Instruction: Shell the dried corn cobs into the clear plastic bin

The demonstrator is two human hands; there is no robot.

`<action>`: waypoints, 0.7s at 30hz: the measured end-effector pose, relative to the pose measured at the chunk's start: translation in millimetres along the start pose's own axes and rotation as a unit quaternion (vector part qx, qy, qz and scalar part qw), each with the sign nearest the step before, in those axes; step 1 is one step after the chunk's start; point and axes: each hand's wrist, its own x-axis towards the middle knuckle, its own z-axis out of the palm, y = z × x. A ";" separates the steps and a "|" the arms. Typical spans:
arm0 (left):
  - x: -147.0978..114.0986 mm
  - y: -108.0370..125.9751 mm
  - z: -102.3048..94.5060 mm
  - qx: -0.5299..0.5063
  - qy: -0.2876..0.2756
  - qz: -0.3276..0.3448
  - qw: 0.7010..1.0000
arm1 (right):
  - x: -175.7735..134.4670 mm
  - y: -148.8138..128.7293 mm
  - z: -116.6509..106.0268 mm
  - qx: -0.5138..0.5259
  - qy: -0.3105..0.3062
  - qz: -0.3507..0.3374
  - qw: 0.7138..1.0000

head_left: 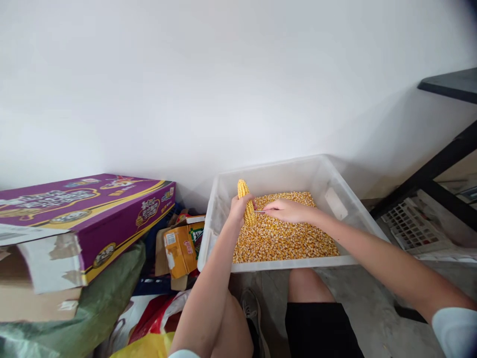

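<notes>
My left hand [238, 206] is closed around an ear of corn [250, 214], which stands nearly upright with its yellow kernels showing above and below the fingers. From the right, my right hand [286, 210] pinches a thin metal rod [260, 212] whose far end meets the side of the ear. The rest of the rod is hidden inside the fingers. Both hands are over a translucent white plastic bin [298, 168], and loose corn kernels [283, 241] cover its bottom in a thick layer.
A purple carton [119, 219] rests on a green sack [112, 293] at the left. Between it and the bin lies an orange box [183, 251]. To the right are a black metal frame [428, 174] and a white basket [413, 223]. A white wall [238, 84] rises behind.
</notes>
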 end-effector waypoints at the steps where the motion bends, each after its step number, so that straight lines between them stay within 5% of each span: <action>1: -0.1 -0.4 -0.1 0.001 -0.004 0.001 1.000 | 0.4 0.5 0.3 -0.001 -0.005 -0.005 1.000; 12: -6.6 0.9 10.1 0.079 0.035 0.084 0.993 | -10.8 -13.1 8.8 -0.073 0.009 -0.003 0.997; 21: -11.0 -1.4 15.7 0.137 0.016 0.115 0.984 | -17.3 -21.0 21.2 -0.267 0.029 -0.044 0.962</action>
